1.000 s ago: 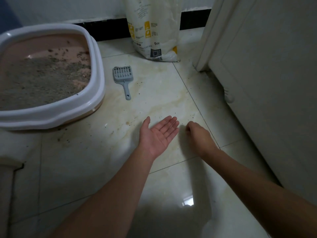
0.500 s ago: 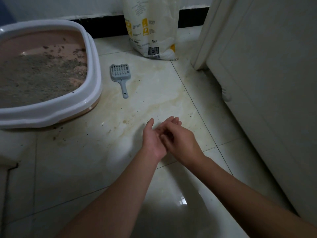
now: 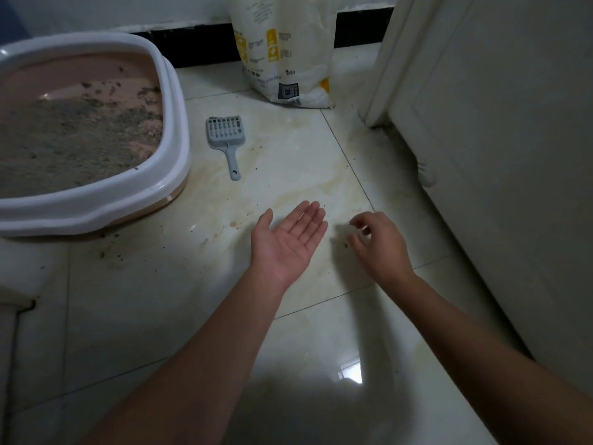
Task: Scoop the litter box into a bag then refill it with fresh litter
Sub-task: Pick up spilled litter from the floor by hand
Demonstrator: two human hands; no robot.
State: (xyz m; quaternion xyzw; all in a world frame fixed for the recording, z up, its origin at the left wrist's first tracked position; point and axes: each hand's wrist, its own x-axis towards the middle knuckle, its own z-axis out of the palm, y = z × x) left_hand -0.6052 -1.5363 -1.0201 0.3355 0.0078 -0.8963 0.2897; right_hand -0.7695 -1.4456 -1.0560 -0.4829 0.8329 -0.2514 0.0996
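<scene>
Hovering both of my bare hands low over the glossy cream floor tile [image 3: 288,364]; my left hand [image 3: 288,242] lies palm up, fingers straight and together, holding nothing that I can make out, cupped as a tray, I judge, for stray crumbs; my right hand [image 3: 378,245] hangs just beside it, back up, fingers loosely curled with the thumb near the forefinger; whether it pinches a grain I cannot tell, though dark specks of scattered litter [image 3: 346,245] lie on the tile right under those fingertips.

The white-rimmed pink plastic litter box [image 3: 173,130] sits well apart at the far left, with grey used litter [image 3: 64,146] heaped to one side of its floor; so scooping looks unfinished to me; the small grey slotted plastic scoop [image 3: 225,139] lies flat just beside the box, handle towards me, untouched; the white and yellow sack of fresh litter [image 3: 288,53] stands upright against the dark skirting board [image 3: 192,43], near the white panelled door [image 3: 497,139].

Counting now: one box, one scoop, one sack, two hands; no waste bag in sight.
</scene>
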